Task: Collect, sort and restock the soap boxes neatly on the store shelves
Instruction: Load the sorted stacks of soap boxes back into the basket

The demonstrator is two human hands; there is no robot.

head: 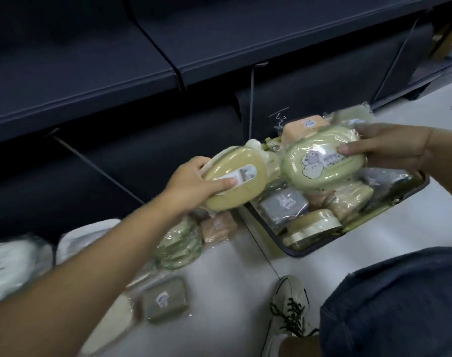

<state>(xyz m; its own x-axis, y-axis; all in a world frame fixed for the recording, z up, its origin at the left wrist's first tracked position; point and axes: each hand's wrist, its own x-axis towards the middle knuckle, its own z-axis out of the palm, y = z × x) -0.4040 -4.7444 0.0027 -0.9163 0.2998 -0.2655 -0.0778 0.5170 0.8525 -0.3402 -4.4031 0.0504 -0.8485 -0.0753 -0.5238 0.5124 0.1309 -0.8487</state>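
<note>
Denim knee (399,300) and laced shoe (289,307) sit closest; beyond them each hand holds a wrapped soap box.
Left hand (194,181) grips the yellow oval soap box (235,186), thumb on its label, arm stretched forward over the green stack (178,243) on the floor (232,292). Right hand (389,148) pinches the green oval soap box (320,161) by its right end, above the dark-rimmed tray (294,251) crowded with wrapped boxes. Olive box (165,300) and white packs (88,238) lie on the floor at left. Dark shelves (91,68) stand behind.

A white sneaker (288,292) on the pale floor (232,292), beside a denim-clad knee (399,305).
</note>
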